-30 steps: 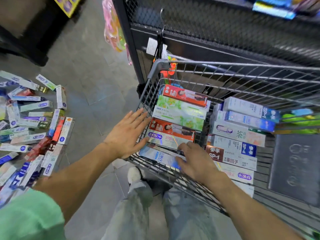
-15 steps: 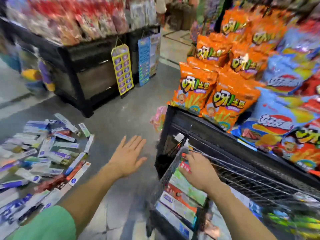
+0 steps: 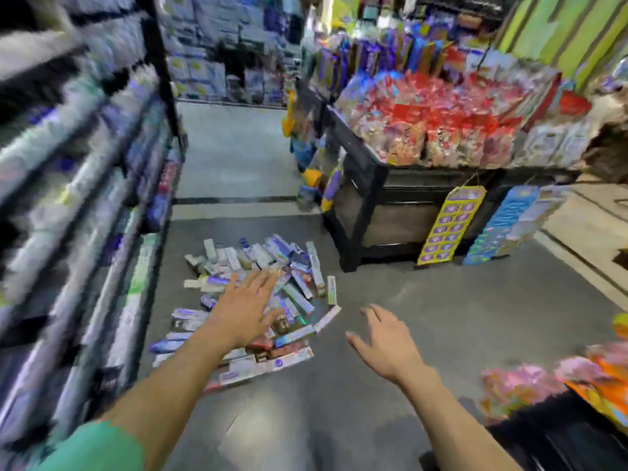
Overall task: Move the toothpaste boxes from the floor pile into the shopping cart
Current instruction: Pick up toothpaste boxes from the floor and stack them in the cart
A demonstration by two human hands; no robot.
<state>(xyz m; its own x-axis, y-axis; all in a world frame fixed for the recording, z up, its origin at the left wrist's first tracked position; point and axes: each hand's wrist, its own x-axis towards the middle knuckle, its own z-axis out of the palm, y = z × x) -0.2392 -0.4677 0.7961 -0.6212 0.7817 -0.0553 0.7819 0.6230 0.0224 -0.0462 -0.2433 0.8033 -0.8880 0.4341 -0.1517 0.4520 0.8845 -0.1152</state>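
The black display bin [image 3: 370, 185] across the aisle is heaped with crinkly red and pale snack bags [image 3: 441, 127], and flat card strips hang off its front, one yellow [image 3: 450, 226], one blue [image 3: 499, 229]. Tall shelving [image 3: 85, 198] on the left holds rows of boxed goods, too blurred to read. On the smooth grey floor [image 3: 424, 300] lies the pile of toothpaste boxes [image 3: 268, 266]: long, slim cardboard cartons, mostly white and blue with a few red ones, strewn at all angles beside the shelf's foot. The left hand [image 3: 246, 307], below a green sleeve [image 3: 91, 450], reaches out over the pile, palm down, fingers spread flat, holding nothing. The right hand [image 3: 387, 341] hangs just right of the pile over bare floor, fingers loosely splayed, also empty. The shopping cart is out of sight.
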